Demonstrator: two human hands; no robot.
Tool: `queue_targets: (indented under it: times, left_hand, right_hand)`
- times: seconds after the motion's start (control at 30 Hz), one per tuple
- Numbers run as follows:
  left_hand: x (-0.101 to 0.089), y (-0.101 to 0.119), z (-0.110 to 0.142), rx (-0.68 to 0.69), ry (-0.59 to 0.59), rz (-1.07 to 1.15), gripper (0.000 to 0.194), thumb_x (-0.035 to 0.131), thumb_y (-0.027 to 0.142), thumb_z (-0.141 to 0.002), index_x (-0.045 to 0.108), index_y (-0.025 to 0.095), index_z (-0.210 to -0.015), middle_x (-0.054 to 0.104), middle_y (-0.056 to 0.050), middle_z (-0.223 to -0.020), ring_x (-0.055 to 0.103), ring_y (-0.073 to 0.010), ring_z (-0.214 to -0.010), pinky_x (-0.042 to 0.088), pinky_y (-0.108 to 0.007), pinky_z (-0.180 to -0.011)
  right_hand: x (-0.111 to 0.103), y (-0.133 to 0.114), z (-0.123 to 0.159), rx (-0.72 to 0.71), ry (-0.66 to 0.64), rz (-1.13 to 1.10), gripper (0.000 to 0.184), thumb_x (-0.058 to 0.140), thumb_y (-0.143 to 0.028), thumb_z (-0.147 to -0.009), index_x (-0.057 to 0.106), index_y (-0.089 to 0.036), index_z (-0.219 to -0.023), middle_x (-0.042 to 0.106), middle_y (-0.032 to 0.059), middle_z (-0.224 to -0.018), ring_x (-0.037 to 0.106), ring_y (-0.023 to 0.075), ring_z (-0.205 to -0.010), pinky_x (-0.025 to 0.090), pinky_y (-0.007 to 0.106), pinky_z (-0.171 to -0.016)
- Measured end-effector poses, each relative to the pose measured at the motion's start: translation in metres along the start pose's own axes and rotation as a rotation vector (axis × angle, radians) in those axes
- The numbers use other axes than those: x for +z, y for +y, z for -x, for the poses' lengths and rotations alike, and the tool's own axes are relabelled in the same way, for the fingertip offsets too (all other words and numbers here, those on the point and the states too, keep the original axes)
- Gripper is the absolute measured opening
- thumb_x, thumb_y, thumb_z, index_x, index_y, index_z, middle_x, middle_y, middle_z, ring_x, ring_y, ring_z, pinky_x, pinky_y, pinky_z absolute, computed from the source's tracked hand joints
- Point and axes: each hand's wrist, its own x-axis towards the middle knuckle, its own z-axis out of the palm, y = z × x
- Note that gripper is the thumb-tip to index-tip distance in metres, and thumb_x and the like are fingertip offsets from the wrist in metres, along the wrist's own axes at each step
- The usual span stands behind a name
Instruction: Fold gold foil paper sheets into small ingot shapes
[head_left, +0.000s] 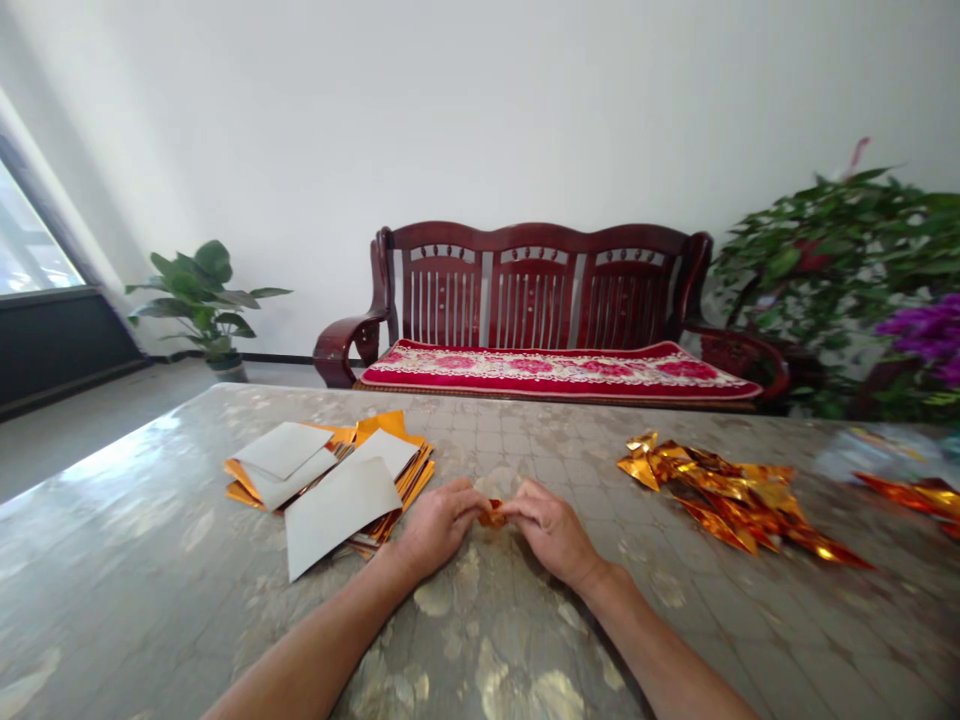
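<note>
Between my two hands is a small piece of orange-gold foil paper [493, 514], mostly covered by the fingers. My left hand [448, 517] pinches its left side, and my right hand [546, 523] pinches the right side. Both hands rest low over the table, fingers closed. Left of them lies a loose pile of foil paper sheets [345, 512], some with the white side up, others showing orange edges. To the right is a heap of folded shiny gold foil pieces [739, 490] with pointed ends.
A patterned cover lies over the table [187, 600]. At the far right are a clear plastic bag [874, 455] and more gold foil pieces [919, 497]. Beyond the table stands a dark red wooden bench [529, 290], with a potted plant [212, 300] left of it and leafy greenery [832, 260] right.
</note>
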Motion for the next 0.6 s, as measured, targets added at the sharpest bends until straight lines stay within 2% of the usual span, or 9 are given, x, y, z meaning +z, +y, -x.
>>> queue_targets:
  times: [0.17,0.33,0.6]
  left_hand:
    - [0.0022,-0.0017,-0.0061,-0.03,-0.019,0.1,0.022,0.05,0.019,-0.092,0.072,0.02,-0.091,0.062,-0.001,-0.083,0.06,-0.0142,-0.082,0.046,-0.023,-0.078]
    - [0.0038,-0.0044,-0.0068,-0.009,-0.018,0.116,0.018,0.057,0.026,-0.092,0.074,0.02,-0.088,0.064,-0.001,-0.082,0.061,-0.0133,-0.08,0.045,-0.022,-0.077]
    - [0.006,0.0021,-0.004,0.062,-0.035,0.141,0.019,0.053,0.023,-0.094,0.071,0.02,-0.088,0.065,-0.001,-0.085,0.061,-0.0128,-0.081,0.044,-0.022,-0.076]
  right_hand:
    - [0.0008,0.004,-0.0018,0.036,-0.015,-0.067,0.024,0.054,-0.013,-0.088,0.075,-0.024,-0.091,0.061,0.0013,-0.081,0.061,0.0147,-0.081,0.047,0.025,-0.074]
    - [0.0,0.0066,-0.0015,0.022,-0.021,-0.091,0.021,0.057,-0.013,-0.088,0.075,-0.024,-0.09,0.062,0.0011,-0.083,0.061,0.0146,-0.082,0.047,0.026,-0.076]
    - [-0.0016,0.0009,0.001,-0.005,-0.03,-0.038,0.02,0.057,-0.01,-0.088,0.071,-0.023,-0.085,0.061,0.0006,-0.083,0.059,0.0143,-0.082,0.045,0.025,-0.074]
